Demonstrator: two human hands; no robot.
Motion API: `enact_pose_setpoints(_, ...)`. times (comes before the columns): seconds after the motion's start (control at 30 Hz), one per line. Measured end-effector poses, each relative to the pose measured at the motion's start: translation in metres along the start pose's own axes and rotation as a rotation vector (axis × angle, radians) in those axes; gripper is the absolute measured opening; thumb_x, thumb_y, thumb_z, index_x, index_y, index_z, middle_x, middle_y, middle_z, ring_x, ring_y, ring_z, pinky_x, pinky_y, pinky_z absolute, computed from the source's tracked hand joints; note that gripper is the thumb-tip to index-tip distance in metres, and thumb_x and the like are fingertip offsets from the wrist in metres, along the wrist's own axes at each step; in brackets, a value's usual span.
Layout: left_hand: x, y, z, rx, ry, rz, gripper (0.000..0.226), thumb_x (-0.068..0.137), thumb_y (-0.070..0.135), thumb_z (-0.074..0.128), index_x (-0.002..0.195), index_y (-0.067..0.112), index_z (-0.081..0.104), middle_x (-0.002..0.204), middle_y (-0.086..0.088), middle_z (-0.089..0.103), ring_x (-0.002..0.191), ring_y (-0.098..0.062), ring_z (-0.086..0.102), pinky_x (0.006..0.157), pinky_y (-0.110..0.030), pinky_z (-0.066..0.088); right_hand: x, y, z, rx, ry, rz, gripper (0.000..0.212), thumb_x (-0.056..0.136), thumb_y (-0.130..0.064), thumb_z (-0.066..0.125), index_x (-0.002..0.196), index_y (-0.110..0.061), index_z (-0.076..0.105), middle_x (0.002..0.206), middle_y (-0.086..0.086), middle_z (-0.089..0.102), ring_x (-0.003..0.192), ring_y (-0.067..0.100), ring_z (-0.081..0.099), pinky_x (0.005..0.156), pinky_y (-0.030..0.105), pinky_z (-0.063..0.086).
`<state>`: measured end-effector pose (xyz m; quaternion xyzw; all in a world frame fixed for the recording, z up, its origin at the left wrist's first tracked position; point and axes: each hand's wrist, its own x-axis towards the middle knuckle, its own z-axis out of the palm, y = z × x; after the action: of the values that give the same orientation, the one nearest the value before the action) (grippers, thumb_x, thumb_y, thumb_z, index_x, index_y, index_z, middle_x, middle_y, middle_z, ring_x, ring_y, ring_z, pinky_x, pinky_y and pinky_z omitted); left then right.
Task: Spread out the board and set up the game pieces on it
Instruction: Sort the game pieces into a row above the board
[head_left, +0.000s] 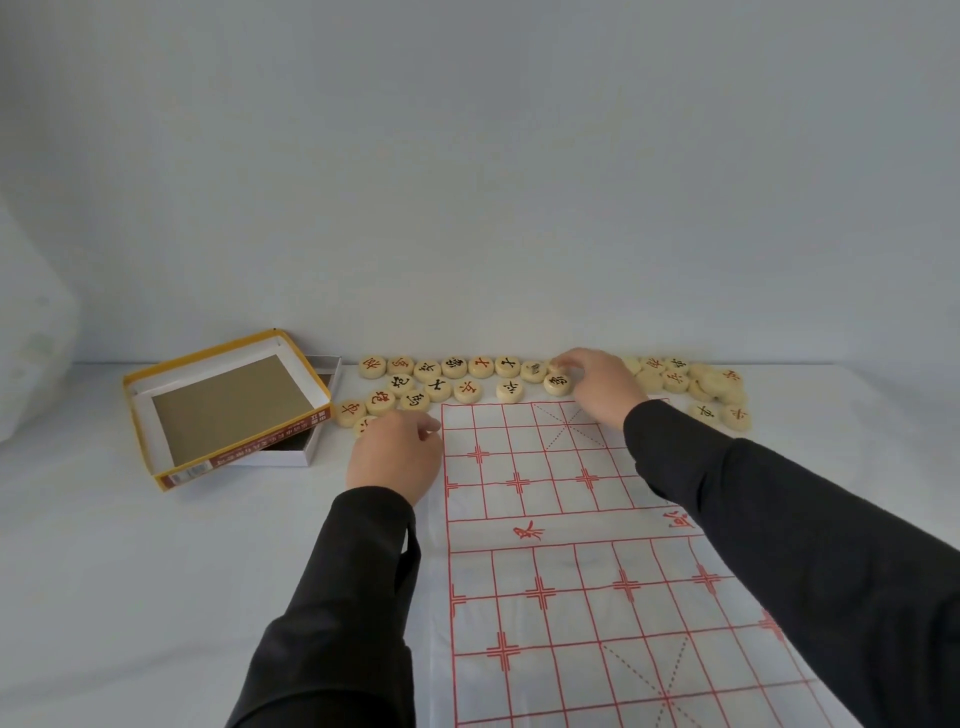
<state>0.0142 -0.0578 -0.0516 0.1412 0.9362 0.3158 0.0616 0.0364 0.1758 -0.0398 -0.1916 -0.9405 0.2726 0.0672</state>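
Reaching over the far edge of the board (571, 519), we have our right hand (597, 384) down among the game pieces (457, 376), which lie in loose rows on the table (156, 571) just beyond that edge. The board lies spread flat in front of us, its long axis running away from us toward the pieces, and no piece stands on its grid yet, so we judge the setting-up is only beginning.

Our right fingers (569, 364) curl downward over a piece with a black character (557, 383) in the nearer row; they touch or nearly touch it, but we cannot tell whether they have closed on it. Our left hand (397, 454) rests just off the board's left far corner, fingers loosely bent, partly covering one piece (363, 425) at the near left of the cluster; we cannot tell if it holds anything.

What matters next is direction: the pieces lie beyond the board, so any piece must come back toward us onto the far rows. The right hand is nearer the middle and right-hand pieces, the left nearer the left-hand ones. The open box (228, 410) sits well to the left.
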Motion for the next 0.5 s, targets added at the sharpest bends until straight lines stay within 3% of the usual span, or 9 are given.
enact_pose_setpoints(0.07,-0.002,0.005,0.0,-0.008,0.012,0.007,0.034,0.095,0.016,0.042,0.126,0.019,0.057,0.124,0.0,0.06,0.113,-0.015,0.053,0.093,-0.024,0.041,-0.004,-0.001,0.002,0.077,-0.014,-0.055,0.06,0.085,0.014,0.036,0.137,-0.012,0.047,0.145,0.005,0.043,0.136,0.021,0.034,0.11,0.028,0.025)
enact_pose_setpoints(0.17,-0.003,0.012,0.001,-0.053,0.072,0.025,0.034,0.095,0.014,0.042,0.124,0.019,0.059,0.122,-0.001,0.061,0.108,-0.015,0.055,0.086,-0.022,0.042,-0.007,0.015,-0.014,0.062,0.239,-0.047,0.056,0.085,0.014,0.04,0.135,-0.01,0.049,0.145,0.008,0.042,0.137,0.022,0.032,0.113,0.029,0.021)
enact_pose_setpoints(0.23,-0.003,0.018,0.001,-0.072,0.101,0.041,0.033,0.095,0.014,0.042,0.122,0.019,0.06,0.122,-0.001,0.061,0.106,-0.015,0.056,0.084,-0.021,0.043,-0.013,0.034,-0.024,-0.001,0.309,0.02,0.052,0.086,0.01,0.044,0.134,-0.01,0.05,0.145,0.011,0.04,0.138,0.024,0.03,0.115,0.034,0.021)
enact_pose_setpoints(0.5,-0.009,0.051,0.029,-0.04,-0.007,0.133,0.034,0.094,0.018,0.042,0.122,0.022,0.061,0.12,0.003,0.062,0.106,-0.013,0.057,0.092,-0.025,0.046,-0.028,0.042,-0.022,-0.309,0.033,0.057,0.055,0.09,0.001,0.038,0.142,-0.018,0.039,0.153,0.006,0.027,0.143,0.026,0.015,0.117,0.04,0.004)
